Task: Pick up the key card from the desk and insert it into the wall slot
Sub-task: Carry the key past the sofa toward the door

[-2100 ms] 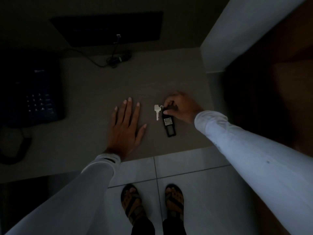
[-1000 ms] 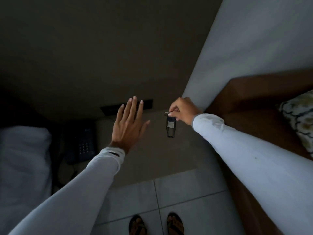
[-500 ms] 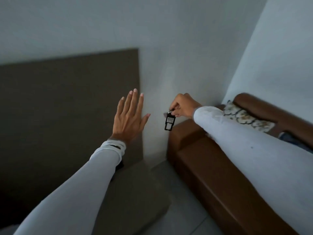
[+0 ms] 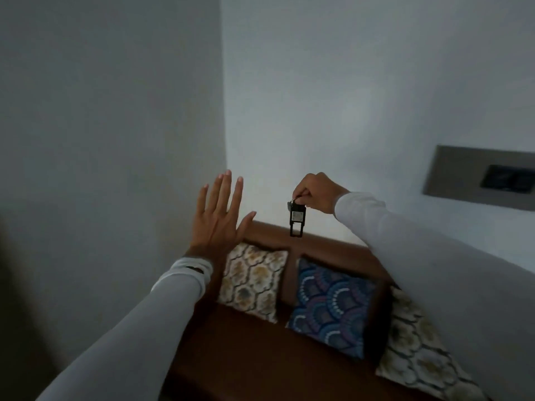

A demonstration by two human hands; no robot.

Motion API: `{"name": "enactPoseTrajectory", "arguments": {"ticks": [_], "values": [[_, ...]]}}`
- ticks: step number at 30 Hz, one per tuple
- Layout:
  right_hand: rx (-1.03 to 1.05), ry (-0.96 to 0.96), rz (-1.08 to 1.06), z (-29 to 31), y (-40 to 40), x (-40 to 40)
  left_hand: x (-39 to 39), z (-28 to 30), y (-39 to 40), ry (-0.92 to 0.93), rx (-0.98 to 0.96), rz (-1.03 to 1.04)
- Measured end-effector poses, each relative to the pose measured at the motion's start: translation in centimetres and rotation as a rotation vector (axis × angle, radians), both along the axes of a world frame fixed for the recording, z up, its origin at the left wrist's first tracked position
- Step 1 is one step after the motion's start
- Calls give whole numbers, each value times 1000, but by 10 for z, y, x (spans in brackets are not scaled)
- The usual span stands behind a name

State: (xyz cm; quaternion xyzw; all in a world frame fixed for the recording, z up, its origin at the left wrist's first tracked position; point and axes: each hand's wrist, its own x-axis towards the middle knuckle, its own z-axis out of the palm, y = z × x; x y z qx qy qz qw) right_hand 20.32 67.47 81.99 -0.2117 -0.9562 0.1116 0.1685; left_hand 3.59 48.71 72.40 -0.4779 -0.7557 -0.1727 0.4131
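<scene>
Key card held in mid-air before a room corner.
The key card [image 4: 297, 220] is seen hanging at centre frame, pinched at its top by the right hand [image 4: 315, 193]; the left hand [image 4: 219, 218] is raised with fingers spread. The wall slot [image 4: 507, 178] is seen at right, cushions [image 4: 330, 306] below.

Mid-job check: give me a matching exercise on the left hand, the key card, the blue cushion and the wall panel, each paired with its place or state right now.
Things:
1. left hand
2. key card
3. blue cushion
4. wall panel

Places or states:
A. mounted on the wall at far right
B. open, fingers spread, holding nothing
C. leaning against the brown sofa back
D. dangling from the right hand

Pairs: 1-B, 2-D, 3-C, 4-A
</scene>
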Motion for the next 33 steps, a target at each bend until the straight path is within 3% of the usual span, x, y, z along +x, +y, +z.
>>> {"name": "enactPoseTrajectory", "arguments": {"ticks": [7, 14, 22, 33], "values": [[42, 32, -245, 47, 141, 174, 119, 49, 185, 68, 64, -196], [45, 118, -466, 74, 262, 298, 227, 86, 358, 108, 118, -404], [87, 130, -605, 66, 388, 392, 314, 106, 528, 113, 163, -580], [143, 143, -601, 52, 532, 458, 353, 130, 706, 181, 229, -583]]}}
